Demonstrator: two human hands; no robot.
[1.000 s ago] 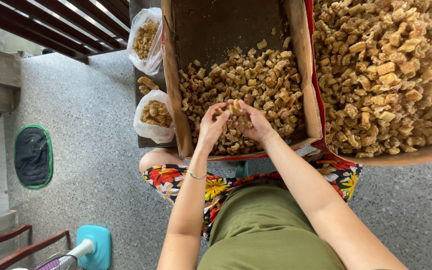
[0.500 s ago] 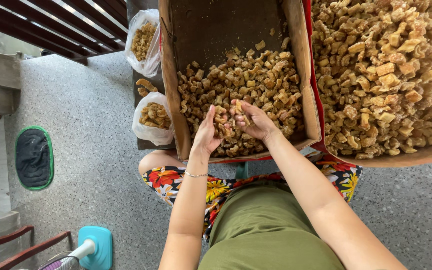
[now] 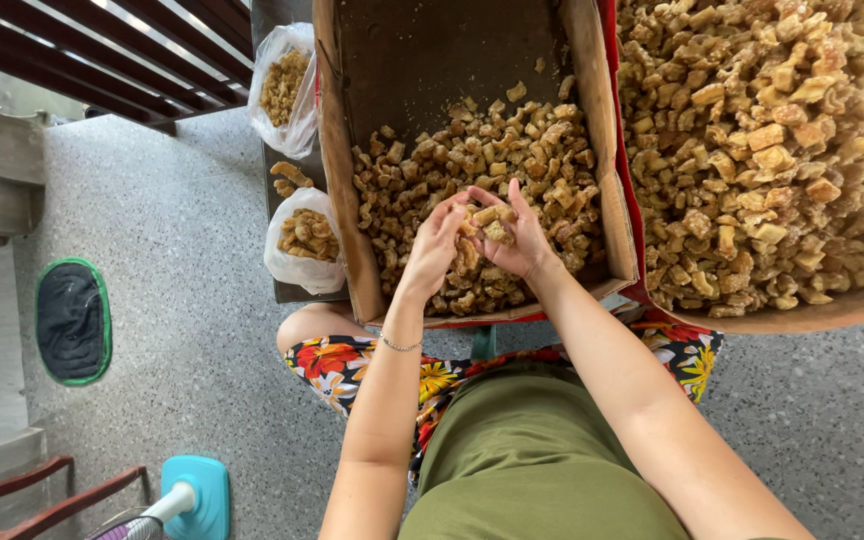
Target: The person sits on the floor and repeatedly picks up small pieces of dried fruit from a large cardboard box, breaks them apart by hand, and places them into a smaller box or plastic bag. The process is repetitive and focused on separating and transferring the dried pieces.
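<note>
Where the two forearms rise from the lower middle of the frame, a green garment (image 3: 542,460) and a flowered cloth (image 3: 352,362) are seen nearest, with a thin bracelet (image 3: 400,346) on the wrist at the left. Just above, at the centre, the left hand (image 3: 434,245) and the right hand (image 3: 517,240) are brought together over a cardboard box (image 3: 337,190). A few golden-brown fried pieces (image 3: 492,222) are cupped between them: the grip of the right hand is curled under and around the pieces, while the left hand's grip is narrow, its fingertips pinched at one piece on the pile's edge.

The pieces are judged to be light, dry and puffed, stiff but brittle, so that a hard squeeze would likely crumble them. Their rough, irregular surfaces should not slip readily, though some grease may be expected. A loose cupped hold from below is thought best for several at once, and a light pinch across the broad faces for a single one.

Beyond the hands, the nearer half of the box is filled with more such pieces, its far half bare. At the right, a second, larger box (image 3: 802,315) is heaped with them. At the upper left, two clear bags (image 3: 304,240) of the same food are set on a dark tray (image 3: 297,292). On the speckled floor (image 3: 182,250) at the left, a dark mat (image 3: 72,320) with a green edge is laid, and a blue fan base (image 3: 197,497) is seen at the lower left.
</note>
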